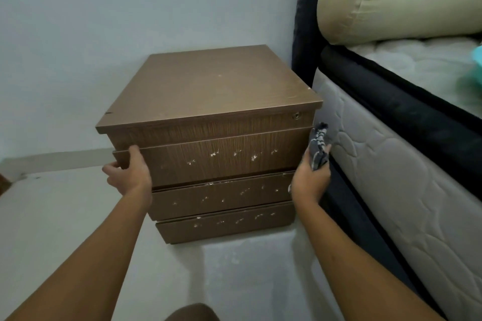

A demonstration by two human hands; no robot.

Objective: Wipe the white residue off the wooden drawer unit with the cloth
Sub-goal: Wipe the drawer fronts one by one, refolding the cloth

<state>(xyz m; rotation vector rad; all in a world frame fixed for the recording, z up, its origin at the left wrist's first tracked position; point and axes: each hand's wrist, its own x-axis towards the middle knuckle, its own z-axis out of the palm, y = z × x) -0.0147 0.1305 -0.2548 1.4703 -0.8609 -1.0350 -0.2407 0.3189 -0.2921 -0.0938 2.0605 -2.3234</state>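
A brown wooden drawer unit (214, 96) with three drawers stands on the floor against the wall. White residue spots (234, 155) dot the front of the top drawer, and the two lower drawers carry similar marks. My left hand (129, 172) grips the left edge of the top drawer front. My right hand (310, 180) is at the unit's right side, beside the bed, and holds a bunched grey checked cloth (318, 146). The cloth sticks up above my fingers, next to the unit's right front corner.
A bed with a quilted mattress (391, 164) and dark frame stands tight against the unit's right side. A beige bolster (391, 0) lies on it. A pale wall is behind, light floor (65, 216) to the left and in front. My knee (193, 313) shows at the bottom.
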